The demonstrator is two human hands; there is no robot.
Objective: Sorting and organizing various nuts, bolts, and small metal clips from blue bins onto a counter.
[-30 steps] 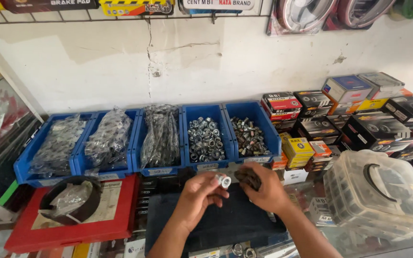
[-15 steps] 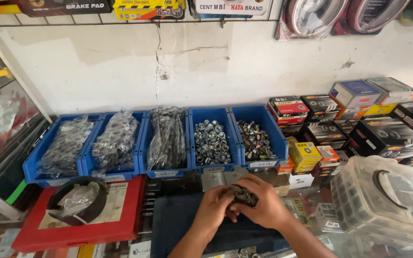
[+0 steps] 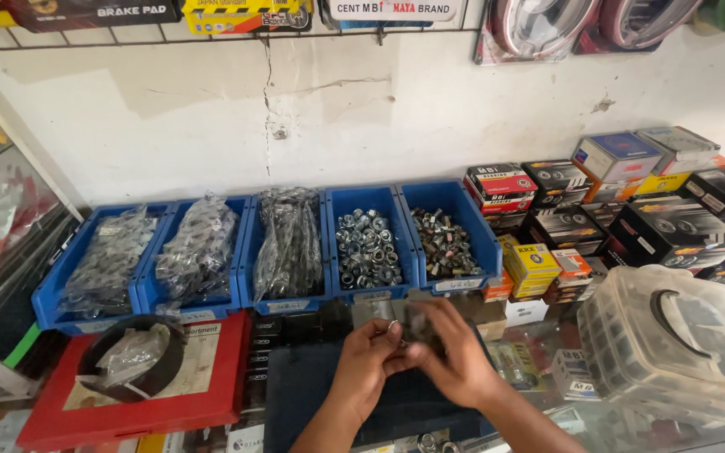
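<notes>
My two hands meet low in the middle of the view, over a dark blue mat (image 3: 312, 394) on the counter. My left hand (image 3: 362, 369) pinches a small silver ring (image 3: 393, 325) at its fingertips. A small dark part (image 3: 421, 325) sits in my right hand (image 3: 463, 365), pressed against the ring. Fingers hide most of both pieces. Just beyond the hands stands a row of blue bins; the nearest ones hold loose silver nuts (image 3: 367, 247) and small rusty-looking metal parts (image 3: 445, 243).
Three blue bins at the left (image 3: 203, 252) hold bagged metal parts. A red flat box (image 3: 203, 403) with a black ring and plastic bag lies at the left. Stacked small cartons (image 3: 597, 197) fill the right. A clear plastic organiser case (image 3: 673, 344) stands at the right front.
My hands were apart, the left with the silver ring and the right with the dark part. They have come together and now press the two pieces against each other.
</notes>
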